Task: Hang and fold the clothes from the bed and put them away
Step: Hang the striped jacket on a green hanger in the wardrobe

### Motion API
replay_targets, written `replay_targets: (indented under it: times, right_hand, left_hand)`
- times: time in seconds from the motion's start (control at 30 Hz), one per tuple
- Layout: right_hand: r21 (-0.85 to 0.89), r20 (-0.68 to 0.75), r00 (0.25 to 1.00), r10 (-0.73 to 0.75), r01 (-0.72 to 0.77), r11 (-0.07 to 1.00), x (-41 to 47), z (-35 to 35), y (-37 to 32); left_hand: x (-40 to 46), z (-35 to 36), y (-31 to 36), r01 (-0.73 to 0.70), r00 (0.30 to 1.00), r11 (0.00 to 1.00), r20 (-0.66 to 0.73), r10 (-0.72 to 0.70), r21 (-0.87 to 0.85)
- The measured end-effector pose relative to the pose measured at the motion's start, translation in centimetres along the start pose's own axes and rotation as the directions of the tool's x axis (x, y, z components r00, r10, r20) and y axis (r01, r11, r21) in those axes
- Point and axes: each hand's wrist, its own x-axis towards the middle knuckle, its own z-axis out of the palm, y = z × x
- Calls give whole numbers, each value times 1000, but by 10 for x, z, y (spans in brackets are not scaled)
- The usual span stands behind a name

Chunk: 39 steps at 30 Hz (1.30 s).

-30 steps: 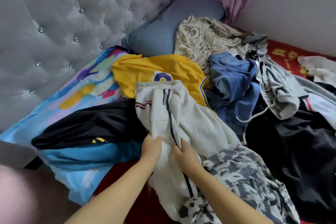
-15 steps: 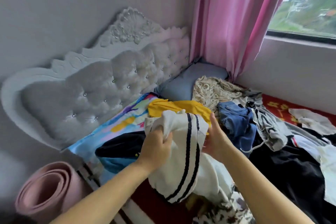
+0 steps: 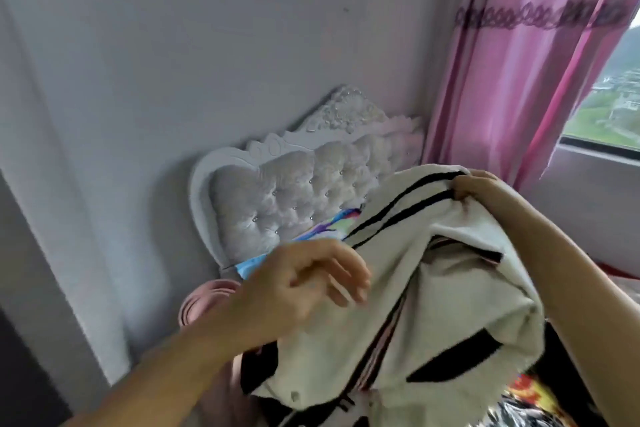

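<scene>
A cream-white garment with black stripes [image 3: 450,288] hangs lifted in front of me, covering most of the bed. My right hand [image 3: 474,187] pinches its top edge by the two black stripes. My left hand [image 3: 304,284] hovers at the garment's left side with fingers loosely spread, holding nothing. Beneath the garment only a strip of the colourful pillow [image 3: 329,229] and a patch of printed fabric [image 3: 533,392] show. The other clothes are hidden.
A grey tufted headboard [image 3: 294,198] stands against the wall behind the garment. A rolled pink mat [image 3: 204,298] leans beside the bed at lower left. A pink curtain [image 3: 519,80] hangs by the window [image 3: 609,97] on the right.
The garment has gone up off the bed and my view has tilted upward. My left hand has let go of it; my right hand has moved up to its top edge.
</scene>
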Motion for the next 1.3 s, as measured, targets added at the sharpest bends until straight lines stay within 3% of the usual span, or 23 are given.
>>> replay_targets:
  times: [0.03,0.07,0.1,0.13,0.17,0.2,0.27,0.33,0.4,0.47,0.53,0.57,0.6,0.7,0.83,0.87,1.0,1.07,1.1,1.17,1.3]
  right_hand:
    - [2,11,1000,-9,9,1000,-7,1,-11]
    - [-22,26,1000,8,-8,1000,-15,6,-22]
    - [-80,14,999,32,-31,996,-22,13,-31]
    - [-120,17,1000,25,-23,993,-29,20,-38]
    - [-121,24,1000,3,0,993,-36,28,-44]
    - [-68,24,999,-25,27,997,-42,38,-49]
    - [-37,36,998,-50,52,998,-62,56,-59]
    - [-29,80,996,-48,50,998,-74,63,-60]
    - [-95,103,994,-37,47,994,-83,65,-53]
    - [-360,92,995,-30,61,931,-88,63,-36]
    - [-763,123,992,-8,100,638,-103,72,-13]
    - [-844,173,985,-11,154,513,-114,83,-3]
    - [-847,268,964,4,234,477,-131,99,4]
    - [-631,535,845,-17,413,656,-202,165,16]
    - [-579,618,771,-150,576,577,-256,227,31]
    - [-561,594,780,-198,578,592,-258,235,31]
    - [-495,461,880,-114,361,790,-257,272,32]
    - [-317,391,920,16,118,941,-256,299,27]
    - [-159,379,920,97,-38,987,-258,321,19]
    - [119,403,889,216,-285,951,-264,366,-2]
    - [321,430,860,275,-430,844,-272,452,-34]
  left_hand:
    - [-16,-23,-3,-59,983,974,-158,95,217]
    - [-33,-42,-8,-39,963,874,-213,162,485]
    - [-46,-53,-17,14,982,704,-141,123,710]
    - [-58,-52,-32,62,998,552,-47,-41,832]
    - [-71,-41,-43,73,982,491,24,-189,868]
    - [-80,-24,-51,74,972,564,68,-226,822]
    - [-87,16,-47,68,992,854,55,-113,516]
    - [-82,39,-29,179,977,958,-160,-145,225]
    - [-81,43,-8,262,899,963,-380,-218,69]
    - [-87,44,14,318,825,948,-493,-276,2]
    - [-100,41,34,371,737,919,-558,-381,-137]
    - [-105,38,40,390,678,895,-591,-437,-214]
    - [-110,35,44,409,613,871,-625,-483,-273]
    - [-128,31,58,455,484,797,-641,-596,-398]
    - [-168,28,65,545,386,730,-650,-655,-412]
    - [-179,24,66,553,395,725,-637,-662,-410]
    - [-233,-21,88,690,543,675,-429,-722,-263]
    - [-261,-49,105,733,586,654,-315,-747,-186]
    - [-282,-66,114,746,588,652,-325,-741,-137]
    - [-325,-98,123,762,561,646,-446,-697,-51]
    - [-430,-124,123,813,421,581,-736,-530,47]
